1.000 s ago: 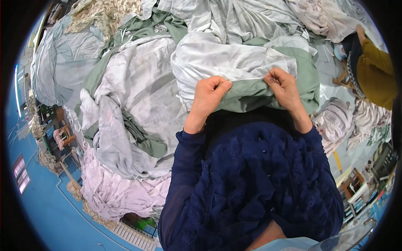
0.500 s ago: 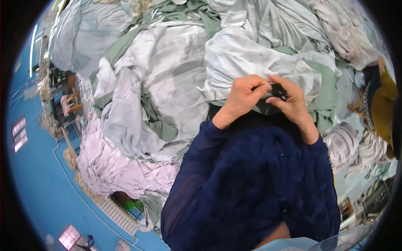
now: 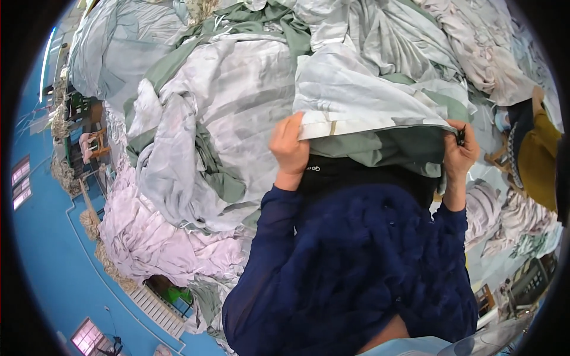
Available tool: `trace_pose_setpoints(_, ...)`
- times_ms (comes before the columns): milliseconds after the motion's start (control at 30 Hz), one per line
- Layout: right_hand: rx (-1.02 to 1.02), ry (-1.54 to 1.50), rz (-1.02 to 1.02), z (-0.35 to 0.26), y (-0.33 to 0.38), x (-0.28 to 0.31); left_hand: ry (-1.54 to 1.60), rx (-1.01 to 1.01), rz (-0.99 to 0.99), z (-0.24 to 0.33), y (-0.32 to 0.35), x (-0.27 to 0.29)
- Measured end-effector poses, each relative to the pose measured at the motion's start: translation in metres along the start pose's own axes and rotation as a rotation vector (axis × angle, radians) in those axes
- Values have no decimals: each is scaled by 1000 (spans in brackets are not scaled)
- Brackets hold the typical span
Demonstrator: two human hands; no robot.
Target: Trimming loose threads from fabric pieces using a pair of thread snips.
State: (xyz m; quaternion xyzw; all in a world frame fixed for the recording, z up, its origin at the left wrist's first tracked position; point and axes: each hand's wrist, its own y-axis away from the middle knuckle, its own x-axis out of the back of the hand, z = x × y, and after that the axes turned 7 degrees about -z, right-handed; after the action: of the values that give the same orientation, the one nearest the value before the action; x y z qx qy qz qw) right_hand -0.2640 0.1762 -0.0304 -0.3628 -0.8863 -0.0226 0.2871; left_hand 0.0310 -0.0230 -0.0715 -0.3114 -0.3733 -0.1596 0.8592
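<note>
A white and pale-green piece of fabric (image 3: 362, 89) lies across my lap, its white hem pulled nearly straight between my hands. My left hand (image 3: 290, 148) is closed on the hem's left end. At the other end my right hand (image 3: 461, 149) pinches the fabric, with a small dark thing (image 3: 459, 137) also in its fingers; its kind is mostly hidden. A short tan mark (image 3: 332, 127) crosses the hem near my left hand. Below the hem hangs a green layer (image 3: 392, 148), over a black apron (image 3: 368, 178).
Heaped white and green cloth (image 3: 237, 95) spreads ahead and to the left. Pinkish cloth (image 3: 172, 231) is piled nearer on the left, above a blue floor (image 3: 53, 255). At the right are more cloth bundles (image 3: 482, 207) and a mustard-coloured garment (image 3: 537, 163).
My hands were close together around the small dark thing. They have moved apart, the left one leftward and the right one rightward, and now stretch the hem between them.
</note>
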Motion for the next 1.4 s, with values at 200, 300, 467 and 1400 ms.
trace_pose_setpoints(200,-72,11,77,24,-4,-2,-11,9,16,-14,17,10)
trace_pose_setpoints(300,-70,-15,57,33,-6,-2,14,-16,6,-12,21,12)
trace_pose_setpoints(467,-72,-82,30,43,-3,0,47,4,24,-10,19,12)
trace_pose_setpoints(1400,280,-62,-451,-52,12,-73,194,157,-296,35,-2,-9)
